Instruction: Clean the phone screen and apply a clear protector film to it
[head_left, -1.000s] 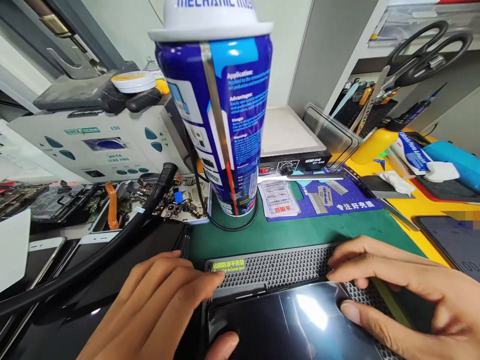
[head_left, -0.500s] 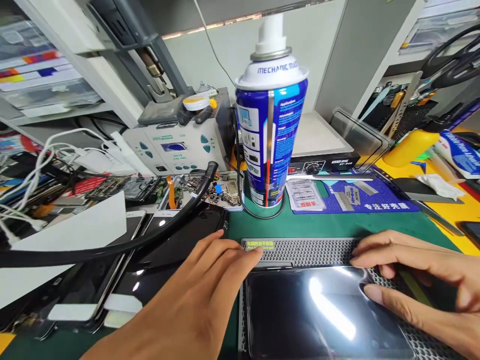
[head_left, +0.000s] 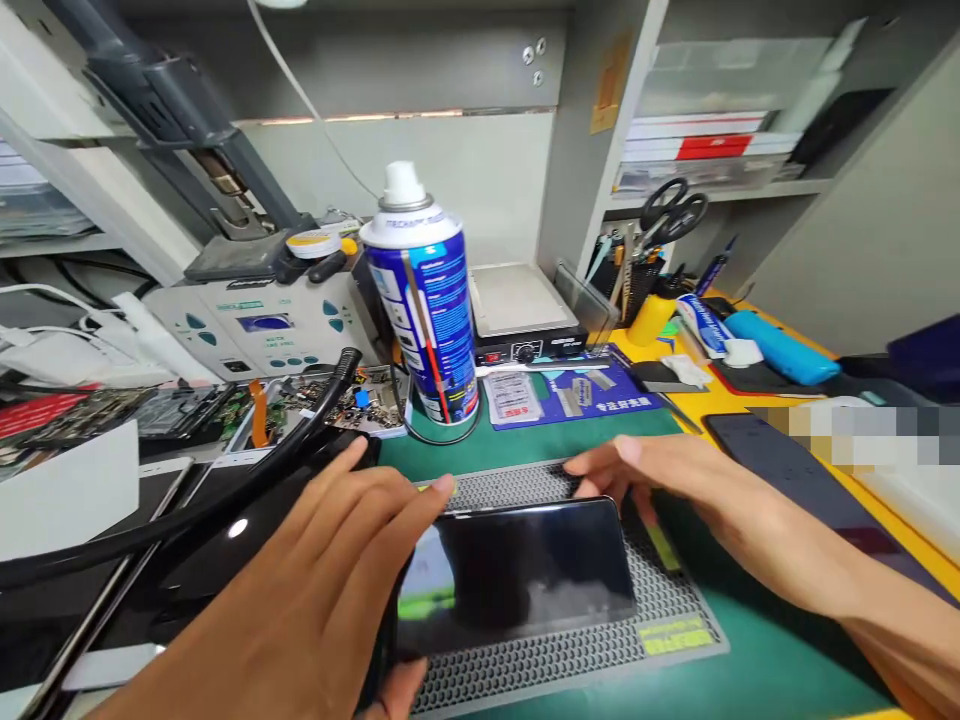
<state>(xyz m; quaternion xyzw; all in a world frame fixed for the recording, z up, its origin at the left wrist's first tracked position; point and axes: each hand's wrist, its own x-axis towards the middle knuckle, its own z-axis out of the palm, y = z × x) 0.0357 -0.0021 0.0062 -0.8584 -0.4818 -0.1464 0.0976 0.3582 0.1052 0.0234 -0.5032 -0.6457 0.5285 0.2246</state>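
Note:
A smartphone (head_left: pixel 525 570) with a dark, glossy screen lies lengthwise over a grey perforated pad (head_left: pixel 525 650), its screen reflecting light. My left hand (head_left: pixel 330 570) spans the phone's left end, fingers along the top corner and thumb at the lower corner, gripping it. At the phone's upper right corner is my right hand (head_left: pixel 637 470), its fingers apart and bent down toward the pad. Some of its fingertips are hidden behind the phone's top edge, so contact there is unclear.
A blue spray can (head_left: pixel 427 320) stands behind the pad. A black hose (head_left: pixel 247 490) crosses dark screens at left. Farther back are a grey control unit (head_left: pixel 262 320) and a flat heating plate (head_left: pixel 521 300). Another dark phone (head_left: pixel 802 490) lies at right.
The view has swung right and pulled back. My left hand now grips the phone's left end, thumb at its lower corner. My right thumb has left the phone's right end.

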